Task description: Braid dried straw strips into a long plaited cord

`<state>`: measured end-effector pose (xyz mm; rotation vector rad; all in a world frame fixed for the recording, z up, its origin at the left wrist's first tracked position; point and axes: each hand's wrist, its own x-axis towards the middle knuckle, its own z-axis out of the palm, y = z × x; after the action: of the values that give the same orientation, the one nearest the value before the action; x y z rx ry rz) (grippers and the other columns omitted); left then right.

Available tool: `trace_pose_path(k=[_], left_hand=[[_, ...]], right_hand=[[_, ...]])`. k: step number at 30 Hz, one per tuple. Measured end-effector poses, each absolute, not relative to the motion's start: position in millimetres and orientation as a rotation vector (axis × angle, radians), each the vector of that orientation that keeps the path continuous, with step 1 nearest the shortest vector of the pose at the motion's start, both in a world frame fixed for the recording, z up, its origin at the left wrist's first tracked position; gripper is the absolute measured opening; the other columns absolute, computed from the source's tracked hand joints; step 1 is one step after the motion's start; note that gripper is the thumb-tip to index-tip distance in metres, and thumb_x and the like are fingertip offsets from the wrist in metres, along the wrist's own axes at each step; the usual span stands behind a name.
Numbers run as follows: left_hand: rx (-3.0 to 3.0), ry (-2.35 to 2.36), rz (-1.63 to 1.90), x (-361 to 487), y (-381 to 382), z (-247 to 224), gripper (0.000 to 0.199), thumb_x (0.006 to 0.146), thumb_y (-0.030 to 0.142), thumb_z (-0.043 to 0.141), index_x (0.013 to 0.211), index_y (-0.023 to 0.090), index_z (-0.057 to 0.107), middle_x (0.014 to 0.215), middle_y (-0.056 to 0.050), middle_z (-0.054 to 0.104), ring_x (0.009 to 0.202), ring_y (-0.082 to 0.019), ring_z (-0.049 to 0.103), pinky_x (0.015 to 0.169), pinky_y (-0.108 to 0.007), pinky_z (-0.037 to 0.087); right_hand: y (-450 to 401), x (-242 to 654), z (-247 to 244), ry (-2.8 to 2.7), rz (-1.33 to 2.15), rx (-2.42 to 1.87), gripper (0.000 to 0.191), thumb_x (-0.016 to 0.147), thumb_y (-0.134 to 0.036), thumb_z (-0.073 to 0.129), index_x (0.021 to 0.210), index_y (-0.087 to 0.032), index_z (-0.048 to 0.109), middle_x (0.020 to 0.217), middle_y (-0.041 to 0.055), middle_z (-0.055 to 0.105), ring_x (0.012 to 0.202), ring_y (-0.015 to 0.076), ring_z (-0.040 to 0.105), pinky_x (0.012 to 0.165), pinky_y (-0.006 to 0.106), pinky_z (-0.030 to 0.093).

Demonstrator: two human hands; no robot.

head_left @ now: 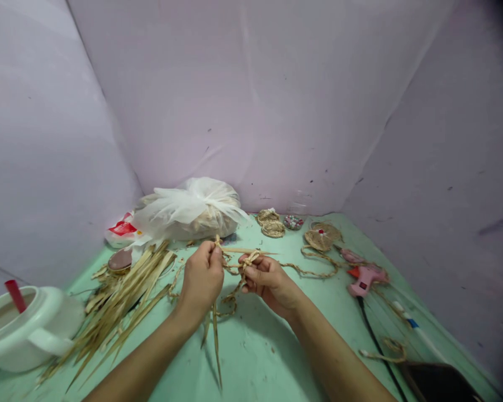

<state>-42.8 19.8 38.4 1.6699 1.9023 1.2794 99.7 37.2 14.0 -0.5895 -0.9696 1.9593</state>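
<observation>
My left hand point(202, 274) pinches the strands of a braided straw cord point(314, 273) between thumb and fingers, with one tip poking up above the thumb. My right hand point(272, 282) is closed on a looped part of the same cord, a short way to the right. A pale flat strand stretches sideways between and past the hands. Loose strand ends point(216, 346) hang below my left hand. The cord trails off to the right, towards a round woven disc point(322, 237) with a red centre.
At left lie a pile of dried leaf strips point(129, 304) and a white pot point(33, 340). A tied white bag point(197, 209) stands at the back. Rightward are a pink glue gun point(366, 279) with its cable, coiled braids point(271, 223), a pin box point(294, 223) and a dark phone-like object point(440, 382).
</observation>
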Motion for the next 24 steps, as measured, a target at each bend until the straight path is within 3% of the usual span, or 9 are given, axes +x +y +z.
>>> trace_pose_path(k=[4, 9, 17, 21, 24], left_hand=[[1.573, 1.816, 1.399, -38, 13, 44, 0.023, 0.079, 0.033, 0.037, 0.065, 0.018, 0.048, 0.052, 0.004, 0.045, 0.049, -0.010, 0.040, 0.048, -0.022, 0.028], [1.465, 1.498, 1.146, -23, 11, 30, 0.023, 0.078, 0.031, 0.037, 0.063, 0.017, 0.047, 0.058, 0.002, 0.053, 0.056, -0.012, 0.048, 0.053, -0.023, 0.034], [1.369, 1.580, 1.160, -35, 19, 22, 0.022, 0.074, 0.031, 0.039, 0.057, 0.019, 0.036, 0.047, 0.006, 0.035, 0.044, -0.008, 0.035, 0.043, -0.020, 0.026], [1.309, 1.634, 1.203, -49, 26, 25, 0.021, 0.071, 0.030, 0.041, 0.055, 0.018, 0.036, 0.046, 0.007, 0.034, 0.042, -0.006, 0.034, 0.042, -0.018, 0.027], [1.184, 1.602, 1.243, -55, 28, 35, 0.020, 0.069, 0.030, 0.042, 0.055, 0.018, 0.035, 0.042, 0.007, 0.036, 0.035, -0.004, 0.028, 0.037, -0.016, 0.023]], right_hand=[[39, 97, 14, -0.870, 1.886, -0.588, 0.027, 0.057, -0.020, 0.072, 0.081, -0.018, 0.059, 0.060, -0.0053, 0.051, 0.049, 0.0045, 0.046, 0.050, 0.020, 0.047], [36, 92, 17, -0.938, 1.821, -0.626, 0.029, 0.057, -0.023, 0.071, 0.081, -0.017, 0.058, 0.058, -0.0046, 0.052, 0.046, 0.0053, 0.045, 0.042, 0.018, 0.042], [45, 107, 24, -0.751, 1.786, -0.779, 0.023, 0.049, -0.016, 0.069, 0.062, -0.016, 0.050, 0.047, -0.0074, 0.043, 0.039, 0.0028, 0.035, 0.034, 0.014, 0.033], [57, 126, 29, -0.617, 1.699, -0.766, 0.020, 0.050, -0.015, 0.065, 0.053, -0.016, 0.045, 0.041, -0.0083, 0.038, 0.035, 0.0011, 0.026, 0.033, 0.013, 0.030], [63, 135, 30, -0.786, 1.583, -0.922, 0.016, 0.051, -0.017, 0.064, 0.057, -0.016, 0.049, 0.041, -0.0068, 0.043, 0.037, 0.0024, 0.030, 0.035, 0.014, 0.030]])
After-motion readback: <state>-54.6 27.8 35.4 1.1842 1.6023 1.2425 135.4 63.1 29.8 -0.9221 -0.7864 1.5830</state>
